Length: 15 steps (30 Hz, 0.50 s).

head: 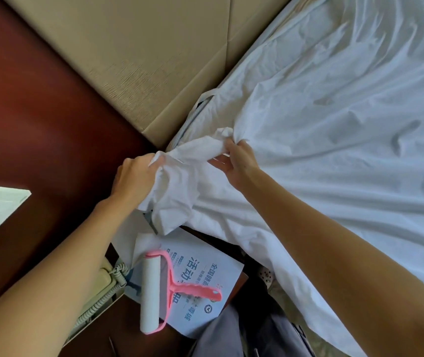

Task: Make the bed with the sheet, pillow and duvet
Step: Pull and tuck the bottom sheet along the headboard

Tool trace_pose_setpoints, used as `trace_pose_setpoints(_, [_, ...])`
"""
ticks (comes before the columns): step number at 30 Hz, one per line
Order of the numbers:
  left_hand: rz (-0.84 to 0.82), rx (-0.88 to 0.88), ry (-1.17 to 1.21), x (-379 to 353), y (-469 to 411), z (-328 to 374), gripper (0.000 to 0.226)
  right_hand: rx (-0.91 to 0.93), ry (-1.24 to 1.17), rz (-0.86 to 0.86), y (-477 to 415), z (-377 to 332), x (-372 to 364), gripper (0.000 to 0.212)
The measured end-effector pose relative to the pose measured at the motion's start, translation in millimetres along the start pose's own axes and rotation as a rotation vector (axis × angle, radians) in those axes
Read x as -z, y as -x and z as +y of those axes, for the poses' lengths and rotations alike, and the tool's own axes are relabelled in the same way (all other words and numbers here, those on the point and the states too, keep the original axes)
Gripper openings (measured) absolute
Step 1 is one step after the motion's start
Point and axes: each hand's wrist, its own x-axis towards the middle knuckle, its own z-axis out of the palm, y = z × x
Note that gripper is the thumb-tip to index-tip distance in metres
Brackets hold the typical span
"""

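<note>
Sheet [334, 130]: white, wrinkled, spread over the bed; corner bunched at the bed's head corner, beside the beige headboard [133, 52].
Left hand [133, 177]: clenched round the bunched corner.
Right hand [240, 162]: pinching the same bunch, close by.
Lint roller [151, 292]: pink-handled, lying on a printed leaflet [205, 271] on the table [131, 336].
Telephone [103, 287]: cream, coiled cord, left of the leaflet.
</note>
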Motion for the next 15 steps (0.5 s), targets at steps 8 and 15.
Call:
trace_pose_setpoints(8, [0.262,0.368,-0.061,25,20,-57,0.029,-0.038,0.182,-0.03,-8,3,-14,0.036])
trace_pose_setpoints(15, [0.183,0.151,-0.329,7,23,-46,0.053,-0.087,0.15,-0.126,-6,19,-39,0.03])
